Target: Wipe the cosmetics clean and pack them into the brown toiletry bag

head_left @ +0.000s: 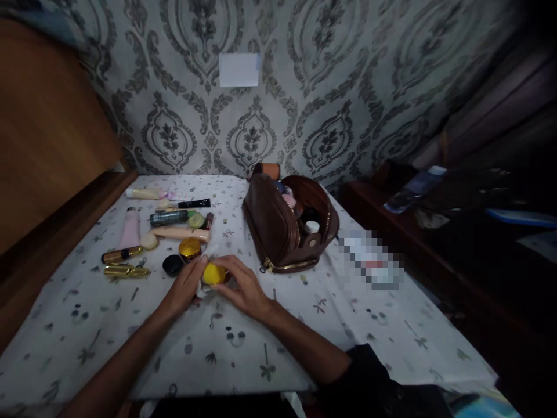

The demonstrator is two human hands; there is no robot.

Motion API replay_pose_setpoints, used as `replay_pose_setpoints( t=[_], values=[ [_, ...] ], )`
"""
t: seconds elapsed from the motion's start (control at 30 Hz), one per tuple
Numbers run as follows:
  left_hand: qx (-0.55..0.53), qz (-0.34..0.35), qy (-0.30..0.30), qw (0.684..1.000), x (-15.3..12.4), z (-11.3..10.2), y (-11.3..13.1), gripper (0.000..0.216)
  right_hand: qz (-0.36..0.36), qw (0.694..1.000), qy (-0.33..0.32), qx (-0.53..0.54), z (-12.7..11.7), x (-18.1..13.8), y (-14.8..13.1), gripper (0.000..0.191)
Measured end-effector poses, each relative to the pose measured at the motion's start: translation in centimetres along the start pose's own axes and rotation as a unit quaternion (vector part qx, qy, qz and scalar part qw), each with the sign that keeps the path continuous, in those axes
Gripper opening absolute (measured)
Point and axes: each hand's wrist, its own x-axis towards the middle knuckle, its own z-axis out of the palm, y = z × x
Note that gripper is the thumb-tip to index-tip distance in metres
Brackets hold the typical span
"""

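Between my two hands is a small round yellow container [213,273], just above the patterned white cloth. My right hand [244,288] curves around its right side, thumb below and fingers on top. My left hand [188,283] is closed on a crumpled white wipe [210,253] pressed against the container's left side. Just beyond my left hand stand a gold-lidded jar [190,248] and a black round jar [173,265]. To the right of my hands, a brown cosmetic bag [278,226] lies unzipped with several items inside, among them a white-capped one [312,226].
Tubes and bottles lie on the left, including a pink tube [131,227], a beige tube [180,233], a dark green bottle [169,217] and a gold tube [126,271]. A blurred-out packet [372,261] rests at right. A wooden panel [52,133] borders the left side.
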Motion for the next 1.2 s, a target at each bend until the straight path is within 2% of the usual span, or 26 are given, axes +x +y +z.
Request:
replay_pose_setpoints(
  t=[0.07, 0.13, 0.3, 0.5, 0.6, 0.7, 0.8, 0.9, 1.03, 1.1, 1.2],
  values=[
    [-0.008, 0.04, -0.001, 0.999, 0.2, 0.0, -0.2, 0.064, -0.015, 1.0, 0.013, -0.018, 0.2, 0.0, 0.0, 0.041],
    [-0.019, 0.045, 0.009, 0.999, 0.4, 0.0, -0.4, 0.062, -0.014, 0.999, 0.02, -0.032, 0.3, 0.0, 0.1, 0.04],
    [-0.056, -0.066, 0.035, 0.996, 0.3, 0.0, 0.0, 0.055, 0.02, 0.999, 0.023, -0.035, 0.5, 0.1, 0.2, 0.037],
    [-0.087, -0.079, 0.054, 0.992, 0.1, 0.2, 0.7, 0.046, 0.066, 0.997, 0.04, -0.005, 0.6, 0.0, 0.3, 0.033],
    [-0.094, -0.045, 0.037, 0.994, 0.1, 0.1, 0.4, 0.051, 0.098, 0.993, 0.064, 0.02, 0.8, 0.0, 0.5, 0.033],
    [-0.088, 0.026, -0.013, 0.996, -0.1, 0.1, 0.0, 0.053, 0.149, 0.982, 0.104, 0.05, 0.9, 0.1, 1.0, 0.034],
    [-0.065, 0.104, -0.053, 0.991, -0.1, 0.1, -0.4, 0.048, 0.207, 0.963, 0.136, 0.105, 0.8, 0.4, 1.6, 0.039],
    [-0.027, 0.144, -0.076, 0.986, 0.0, 0.0, -0.6, 0.043, 0.245, 0.94, 0.157, 0.181, 0.6, 0.7, 1.9, 0.042],
    [0.049, 0.201, -0.033, 0.978, 0.4, -0.1, -0.7, 0.043, 0.256, 0.926, 0.148, 0.234, 0.4, 0.8, 1.5, 0.045],
    [0.048, 0.187, -0.015, 0.981, 0.6, -0.2, -0.7, 0.041, 0.255, 0.927, 0.133, 0.242, 0.3, 0.8, 1.2, 0.044],
    [-0.01, 0.148, 0.005, 0.989, 0.8, -0.2, -0.9, 0.038, 0.259, 0.926, 0.104, 0.253, 0.2, 0.8, 1.0, 0.043]
  ],
)
